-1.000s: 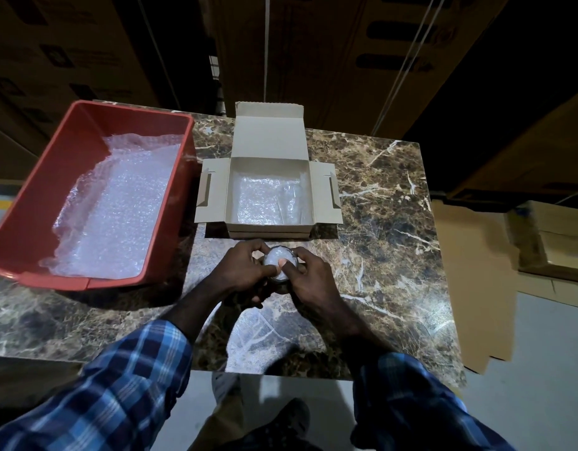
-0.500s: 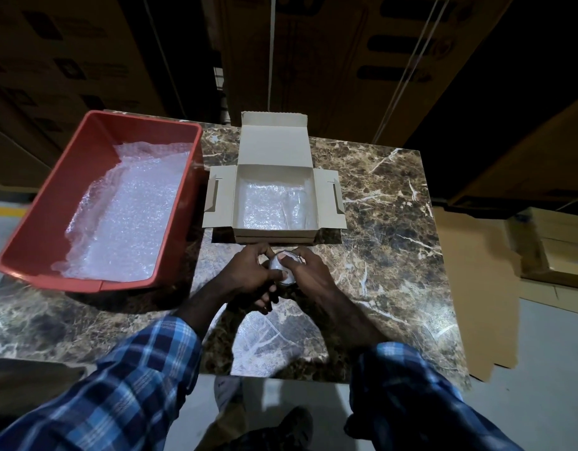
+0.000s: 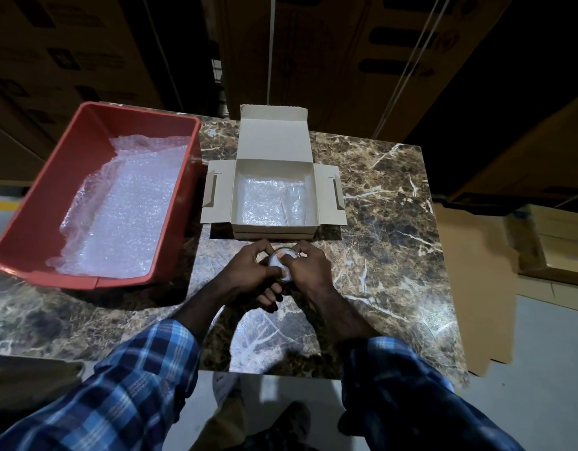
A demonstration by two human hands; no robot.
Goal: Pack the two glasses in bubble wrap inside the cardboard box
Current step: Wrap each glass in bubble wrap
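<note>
Both hands closed round one glass (image 3: 282, 262) just in front of the cardboard box (image 3: 273, 234), above the worktop (image 3: 388, 222). Left hand (image 3: 248, 271) curled on the glass's left side, thumb laid across its rim; right hand (image 3: 310, 270) curled on the right side, a fingertip pressed into the white bubble wrap stuffed in the mouth. Each grip clamped on the glass. Cannot tell whether the glass base touches the worktop.

Cardboard box open, lid flap standing up at the far side, side flaps spread left and right. Inside the box, a sheet of bubble wrap (image 3: 265, 203) lining the bottom, with what looks like a second wrapped glass (image 3: 297, 203) lying toward the box's right wall, too blurred to be sure.

Left of the box, almost touching its left flap, a red tub (image 3: 30, 222) holding more bubble wrap.
</note>
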